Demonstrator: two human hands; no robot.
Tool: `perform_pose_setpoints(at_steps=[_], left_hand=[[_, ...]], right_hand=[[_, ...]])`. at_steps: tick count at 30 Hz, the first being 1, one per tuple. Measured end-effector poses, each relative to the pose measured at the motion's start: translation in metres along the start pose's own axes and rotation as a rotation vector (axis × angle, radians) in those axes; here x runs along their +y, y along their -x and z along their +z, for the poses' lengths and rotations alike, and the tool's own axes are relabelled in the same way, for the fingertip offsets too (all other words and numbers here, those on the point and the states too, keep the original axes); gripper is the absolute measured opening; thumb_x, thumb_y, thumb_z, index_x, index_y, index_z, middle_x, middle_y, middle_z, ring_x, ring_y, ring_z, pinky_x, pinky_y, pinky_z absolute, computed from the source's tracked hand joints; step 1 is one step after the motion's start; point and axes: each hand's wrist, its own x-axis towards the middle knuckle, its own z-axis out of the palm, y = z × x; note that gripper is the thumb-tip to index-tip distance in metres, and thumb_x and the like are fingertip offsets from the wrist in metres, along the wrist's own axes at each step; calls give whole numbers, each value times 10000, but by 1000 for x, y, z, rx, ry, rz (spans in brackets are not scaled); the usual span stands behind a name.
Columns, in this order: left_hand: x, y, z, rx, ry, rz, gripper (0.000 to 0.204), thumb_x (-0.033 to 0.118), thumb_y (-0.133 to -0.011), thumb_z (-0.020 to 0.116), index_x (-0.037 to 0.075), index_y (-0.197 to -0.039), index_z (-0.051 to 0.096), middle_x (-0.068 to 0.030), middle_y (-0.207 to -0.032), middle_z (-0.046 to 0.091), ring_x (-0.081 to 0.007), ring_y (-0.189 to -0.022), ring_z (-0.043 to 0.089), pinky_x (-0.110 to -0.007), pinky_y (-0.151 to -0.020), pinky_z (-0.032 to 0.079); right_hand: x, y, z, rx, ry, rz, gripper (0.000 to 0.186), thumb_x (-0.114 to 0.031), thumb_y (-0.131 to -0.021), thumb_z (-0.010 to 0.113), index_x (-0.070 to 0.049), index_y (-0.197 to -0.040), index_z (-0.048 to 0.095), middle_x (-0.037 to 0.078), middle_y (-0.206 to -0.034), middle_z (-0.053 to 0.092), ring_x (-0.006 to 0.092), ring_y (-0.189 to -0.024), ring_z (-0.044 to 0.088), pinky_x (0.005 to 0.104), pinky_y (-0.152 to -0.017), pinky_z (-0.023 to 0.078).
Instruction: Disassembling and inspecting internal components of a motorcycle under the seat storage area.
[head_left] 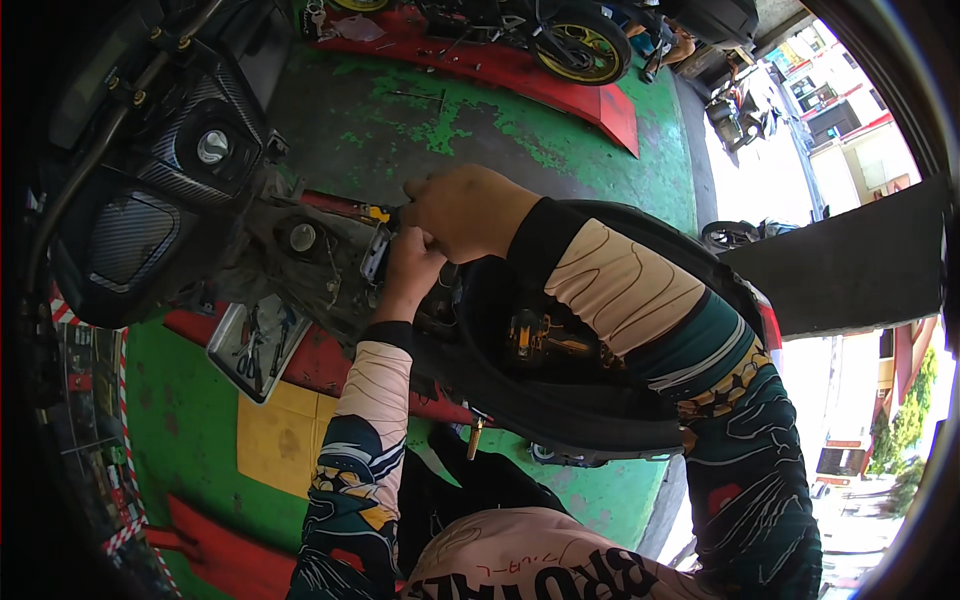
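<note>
A scooter with its body panels off stands in front of me, its bare frame and wiring showing around a round cap (pixel 302 237). My left hand (pixel 408 270) reaches in beside a silver metal part (pixel 376 254), its fingers closed and partly hidden. Just above and touching it, my right hand (pixel 468 212) is curled with its fingertips turned down; what it grips is hidden. Left of my right hand lies a red and yellow piece (pixel 376 213). In the open under-seat bin (pixel 480 330) rests a yellow and black cordless power tool (pixel 535 335).
A metal tray (pixel 222 345) of hand tools sits below the scooter, near yellow cardboard (pixel 275 440). The black front cowl (pixel 180 150) is at left. Another motorcycle (pixel 575 50) stands on a red ramp (pixel 610 115) at the back, with a person (pixel 670 50) crouching nearby.
</note>
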Motion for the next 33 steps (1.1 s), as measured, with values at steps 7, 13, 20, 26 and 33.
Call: perform_pose_setpoints(at_steps=[7, 13, 20, 26, 33], left_hand=[[-2, 4, 1, -7, 424, 34, 717, -19, -864, 696, 30, -1468, 312, -105, -1212, 666, -200, -1141, 647, -355, -945, 507], [-8, 27, -34, 41, -375, -252, 719, -55, -816, 666, 21, -1439, 316, -246, -1260, 604, -396, -1197, 601, -447, -1011, 480], [9, 32, -40, -46, -678, -156, 758, 113, -775, 783, 16, -1414, 387, -268, -1224, 613, -473, -1146, 585, -507, -959, 479], [7, 48, -60, -214, -832, 2, 770, 126, -764, 784, 10, -1412, 384, -255, -1107, 646, -450, -1065, 611, -530, -904, 489], [8, 80, -27, -198, -696, 24, 623, 87, -814, 707, 32, -1358, 409, -178, -1045, 676, -400, -1080, 619, -525, -913, 473]], right_hand=[[14, 12, 18, 106, -89, 234, 266, -286, -828, 705, -65, -975, 716, 155, -839, 718, 362, -827, 716, 448, -730, 568], [-4, 33, 50, 448, -400, 272, 314, -326, -871, 725, -35, -969, 660, 180, -845, 683, 377, -778, 682, 465, -694, 541], [-16, 39, 93, 822, -842, 489, 335, -220, -869, 774, -13, -1081, 618, 134, -820, 667, 265, -702, 675, 373, -645, 518], [-19, 49, 80, 979, -1305, 779, 142, -91, -912, 694, 8, -986, 625, 52, -780, 651, 102, -701, 609, 287, -637, 498], [-22, 48, 126, 601, -953, 615, 276, -182, -848, 720, -1, -1054, 686, 163, -841, 704, 262, -753, 694, 363, -698, 533]])
